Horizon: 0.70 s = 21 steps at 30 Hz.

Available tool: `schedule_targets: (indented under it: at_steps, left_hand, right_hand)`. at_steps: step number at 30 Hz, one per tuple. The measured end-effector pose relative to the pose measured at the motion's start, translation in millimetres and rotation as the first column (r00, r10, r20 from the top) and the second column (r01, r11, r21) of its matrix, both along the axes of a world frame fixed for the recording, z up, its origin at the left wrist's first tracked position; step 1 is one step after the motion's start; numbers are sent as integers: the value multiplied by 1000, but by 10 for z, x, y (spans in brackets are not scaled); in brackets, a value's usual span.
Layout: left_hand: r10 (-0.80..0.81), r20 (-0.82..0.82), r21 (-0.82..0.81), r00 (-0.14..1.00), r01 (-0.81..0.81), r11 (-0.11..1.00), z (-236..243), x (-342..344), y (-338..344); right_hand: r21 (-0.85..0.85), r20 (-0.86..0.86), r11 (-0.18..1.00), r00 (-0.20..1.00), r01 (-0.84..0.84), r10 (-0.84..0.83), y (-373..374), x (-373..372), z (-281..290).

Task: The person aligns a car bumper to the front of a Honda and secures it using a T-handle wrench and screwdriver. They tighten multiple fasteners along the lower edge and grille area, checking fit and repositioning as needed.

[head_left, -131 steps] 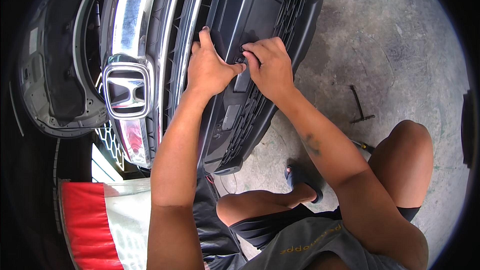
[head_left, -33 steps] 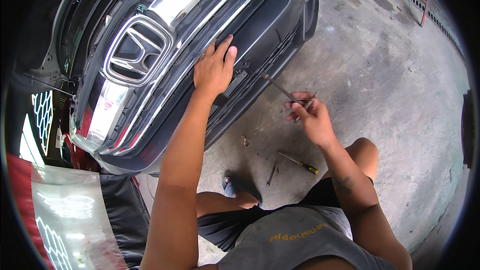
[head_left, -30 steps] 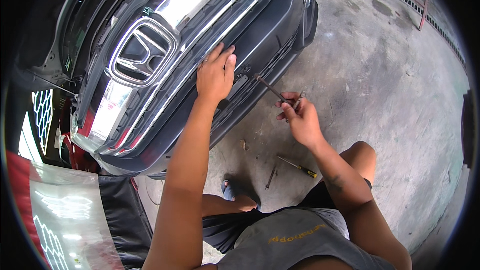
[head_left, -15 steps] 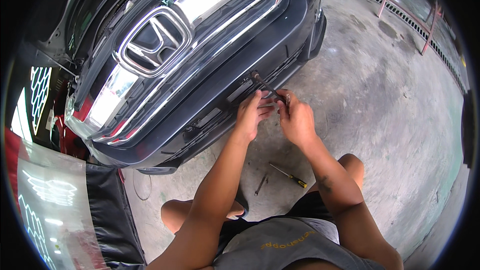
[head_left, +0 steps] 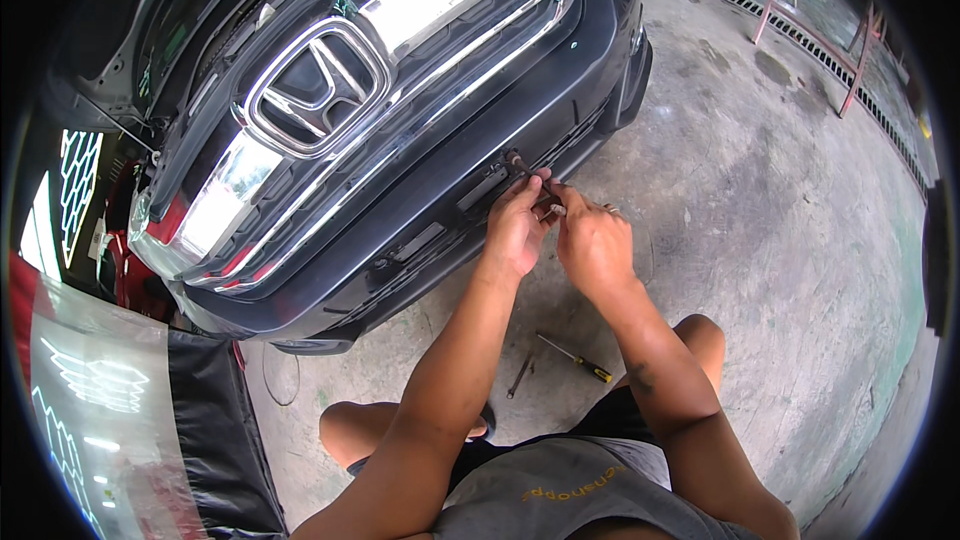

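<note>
In front of me stands the dark bumper (head_left: 490,90) of a car. A slim dark rod with a thicker brownish end, which looks like a socket wrench (head_left: 520,163), reaches from my hands to an opening in the lower part of the bumper. The fingers of my left hand (head_left: 518,225) close round the rod near the bumper. My right hand (head_left: 595,240) is closed on its near end, right beside the left, and hides most of that end. What the far tip sits on is too small to make out.
On the concrete floor (head_left: 760,270) between my knees lie a screwdriver (head_left: 575,357) with a yellow and black handle and a small wrench (head_left: 519,376). A black and clear cover (head_left: 215,410) is at the left. A reddish metal stand (head_left: 815,45) stands at the far right.
My left hand had its fingers spread beside the rod; now they have closed on it. My right hand has shifted slightly and stays closed on the tool.
</note>
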<state>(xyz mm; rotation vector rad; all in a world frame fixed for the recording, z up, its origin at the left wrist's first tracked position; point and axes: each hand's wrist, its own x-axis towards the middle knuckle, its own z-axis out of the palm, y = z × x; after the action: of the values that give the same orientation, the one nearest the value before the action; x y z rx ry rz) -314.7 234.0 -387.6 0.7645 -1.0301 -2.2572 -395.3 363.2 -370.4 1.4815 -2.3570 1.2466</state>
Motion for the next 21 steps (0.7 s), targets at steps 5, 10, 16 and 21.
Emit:
schedule_targets:
  at_steps: [5,10,16,21]
  left_hand:
    - [40,-38,53,998,-38,998,22,-34,58]
    - [-37,8,-4,999,37,999,-154,74,-125]
    - [-28,-68,15,997,29,999,-125,-46,5]
    - [-11,-11,-34,1000,11,999,-224,43,-104]
  right_hand:
    - [-41,-102,999,995,18,-22,-37,18,-61]
    - [-260,846,962,462,-80,267,-108,-4,-43]
    - [-573,749,810,-323,124,579,-116,-185,-370]
    - [-283,321,949,946,140,-44,329,16,-446]
